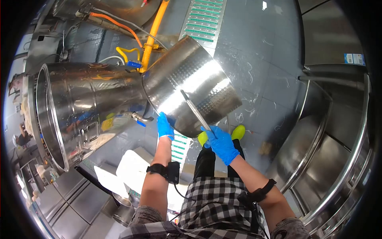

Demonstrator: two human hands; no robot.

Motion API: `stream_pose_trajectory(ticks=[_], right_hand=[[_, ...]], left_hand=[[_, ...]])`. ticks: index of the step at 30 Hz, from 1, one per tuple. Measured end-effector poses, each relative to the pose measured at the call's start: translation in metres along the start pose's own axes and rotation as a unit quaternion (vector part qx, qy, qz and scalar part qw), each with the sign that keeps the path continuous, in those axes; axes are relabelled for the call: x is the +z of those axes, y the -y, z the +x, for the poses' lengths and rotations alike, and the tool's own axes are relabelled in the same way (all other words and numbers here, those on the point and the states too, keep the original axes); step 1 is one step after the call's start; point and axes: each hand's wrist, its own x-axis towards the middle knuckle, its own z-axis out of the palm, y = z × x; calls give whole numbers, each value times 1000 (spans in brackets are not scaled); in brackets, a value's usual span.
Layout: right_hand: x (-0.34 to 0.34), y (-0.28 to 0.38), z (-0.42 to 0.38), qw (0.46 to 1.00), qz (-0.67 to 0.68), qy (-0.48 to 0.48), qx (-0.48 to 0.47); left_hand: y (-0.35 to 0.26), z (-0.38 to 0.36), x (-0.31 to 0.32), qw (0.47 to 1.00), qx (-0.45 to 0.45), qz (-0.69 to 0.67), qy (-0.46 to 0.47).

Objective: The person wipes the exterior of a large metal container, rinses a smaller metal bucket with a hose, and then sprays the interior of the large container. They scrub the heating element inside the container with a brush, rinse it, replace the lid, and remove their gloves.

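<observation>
A large perforated stainless steel drum (187, 63) lies tilted in front of me, its holes running in bands along the shiny wall. At its near left rim, my left hand (164, 126), in a blue glove, is closed on the edge. My right hand (221, 144), gloved the same way, is wrapped round the lower end of a slim metal bar (194, 110). The bar's far end overlaps the middle of the drum's wall; I cannot tell whether it is joined there.
To the left stands a big steel pot (95, 99) with a tap (141, 118). Behind it runs a yellow pipe (150, 47). A slotted drain cover (203, 20) crosses the wet, littered floor. Steel racks and a sink-like unit (298, 147) stand at right. A white container (133, 169) sits lower left.
</observation>
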Motion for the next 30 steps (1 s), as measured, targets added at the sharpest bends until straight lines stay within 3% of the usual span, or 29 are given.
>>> stream_pose_trajectory(ticks=[2, 5, 7, 8, 10, 13, 15, 20, 23, 25, 27, 29, 30], right_hand=[[1, -3, 1, 1000, 15, -4, 2], [-13, -20, -3, 1000, 3, -12, 11], [-33, -35, -10, 999, -24, -16, 17], [-45, -43, -15, 999, -9, 5, 47], [-62, -58, -23, 997, 3, 26, 79], [-80, -76, -31, 997, 9, 2, 75], [-91, -82, -33, 991, 85, -50, 87], [-118, -104, -35, 984, 112, -115, 81], [-127, -105, -33, 980, 131, -140, 60], [-134, -105, -30, 979, 136, -146, 50], [-133, -105, -26, 980, 127, -144, 48], [-133, -103, -22, 980, 131, -143, 46], [-133, -99, -19, 981, 129, -141, 41]], left_hand=[[10, -23, 1, 996, -9, 83, -10], [4, -46, -5, 984, -114, 133, 18], [-5, 0, -32, 989, -112, 89, 31], [-28, 10, -19, 993, -60, 74, 69], [-82, -4, 38, 996, -83, -31, 2], [-94, 32, 39, 994, -95, -24, 39], [-80, 48, 37, 998, -41, 16, -35], [-76, 9, 136, 997, 70, 6, 40], [-64, 2, 185, 982, 131, 13, 138], [-57, -13, 199, 986, 101, 4, 131], [-52, -26, 195, 988, 113, 0, 102], [-41, -21, 165, 982, 121, 30, 143], [-22, -4, 135, 988, 118, 0, 96]])
